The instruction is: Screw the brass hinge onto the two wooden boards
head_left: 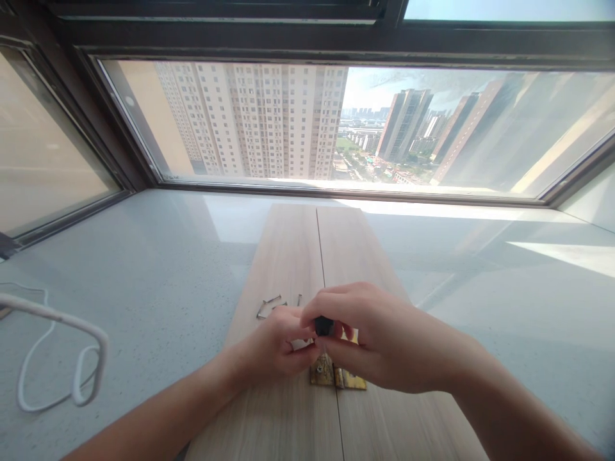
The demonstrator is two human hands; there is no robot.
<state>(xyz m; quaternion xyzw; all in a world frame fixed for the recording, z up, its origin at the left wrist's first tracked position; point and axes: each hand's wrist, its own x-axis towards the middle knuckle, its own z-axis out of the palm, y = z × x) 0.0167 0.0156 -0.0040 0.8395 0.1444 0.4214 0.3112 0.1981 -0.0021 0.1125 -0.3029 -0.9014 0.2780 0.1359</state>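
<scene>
A brass-coloured hinge [323, 371] lies across the seam between two pale wooden boards [288, 256], with a screw head showing in its left leaf. Above it, my right hand [365, 333] is closed around the dark handle of a screwdriver [324, 325], seen nearly end-on. My left hand [273, 342] meets it from the left, fingers pinched together low by the hinge. Whatever sits between those fingertips is hidden, as are the screwdriver's shaft and tip. Several loose screws [269, 301] lie on the left board just beyond my left hand.
The boards rest on a speckled white sill [182, 269]. At the left, a white curved bar [62, 317] stands out in front of a white cable [31, 362]. A dark-framed window [307, 189] borders the far side, with tall buildings outside.
</scene>
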